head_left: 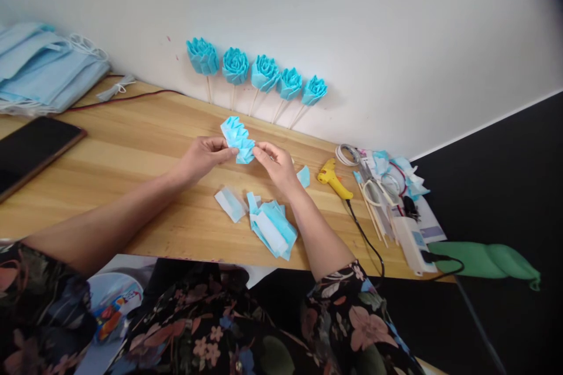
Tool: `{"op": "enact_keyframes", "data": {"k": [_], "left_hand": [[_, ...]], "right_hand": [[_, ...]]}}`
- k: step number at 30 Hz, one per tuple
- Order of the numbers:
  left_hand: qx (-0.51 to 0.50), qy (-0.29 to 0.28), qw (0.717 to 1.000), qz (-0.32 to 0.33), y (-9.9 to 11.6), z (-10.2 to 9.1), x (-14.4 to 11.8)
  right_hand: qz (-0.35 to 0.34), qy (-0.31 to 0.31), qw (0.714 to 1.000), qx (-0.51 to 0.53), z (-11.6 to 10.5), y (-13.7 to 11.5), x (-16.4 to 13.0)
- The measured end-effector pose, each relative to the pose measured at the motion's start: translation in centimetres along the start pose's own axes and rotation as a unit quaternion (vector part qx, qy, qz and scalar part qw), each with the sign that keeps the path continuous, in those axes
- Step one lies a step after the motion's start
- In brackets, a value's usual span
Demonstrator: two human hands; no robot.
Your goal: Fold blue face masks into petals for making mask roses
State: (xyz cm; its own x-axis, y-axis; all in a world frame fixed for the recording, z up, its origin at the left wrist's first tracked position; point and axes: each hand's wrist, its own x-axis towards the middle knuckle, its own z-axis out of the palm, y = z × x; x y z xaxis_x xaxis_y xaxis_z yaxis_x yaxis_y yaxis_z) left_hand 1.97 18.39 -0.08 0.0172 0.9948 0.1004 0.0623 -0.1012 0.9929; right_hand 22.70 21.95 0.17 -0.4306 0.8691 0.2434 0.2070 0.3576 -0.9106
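Above a wooden table [132, 146], my left hand [203, 155] and my right hand [276, 165] pinch a light blue strip of folded, pointed petals [237, 137] between them. The left fingers grip its lower left edge and the right fingers its lower right end. On the table below my hands lie a stack of cut blue mask pieces [272, 227], a smaller folded piece [231, 204] and a small blue scrap [304, 176] beside my right wrist.
Several finished blue roses on sticks [257, 73] lean against the white wall. A yellow glue gun [334, 179] with a black cord lies to the right, next to sticks, scraps and a power strip [411, 243]. Stacked face masks [41, 67] and a phone [33, 149] sit at the left.
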Motion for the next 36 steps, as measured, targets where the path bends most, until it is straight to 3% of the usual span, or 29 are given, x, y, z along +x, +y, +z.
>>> {"op": "enact_keyframes", "data": {"k": [7, 24, 36], "left_hand": [[0.002, -0.027, 1.000, 0.007, -0.2, 0.3, 0.0], [-0.013, -0.036, 0.999, 0.023, 0.0, -0.2, -0.1], [0.005, -0.009, 1.000, 0.016, 0.1, 0.2, 0.0]], "right_hand": [[-0.005, 0.028, 0.998, -0.057, 0.3, -0.3, -0.1], [-0.021, 0.041, 0.999, -0.022, 0.1, 0.3, 0.1], [-0.017, 0.007, 1.000, 0.001, 0.3, -0.1, -0.2]]}}
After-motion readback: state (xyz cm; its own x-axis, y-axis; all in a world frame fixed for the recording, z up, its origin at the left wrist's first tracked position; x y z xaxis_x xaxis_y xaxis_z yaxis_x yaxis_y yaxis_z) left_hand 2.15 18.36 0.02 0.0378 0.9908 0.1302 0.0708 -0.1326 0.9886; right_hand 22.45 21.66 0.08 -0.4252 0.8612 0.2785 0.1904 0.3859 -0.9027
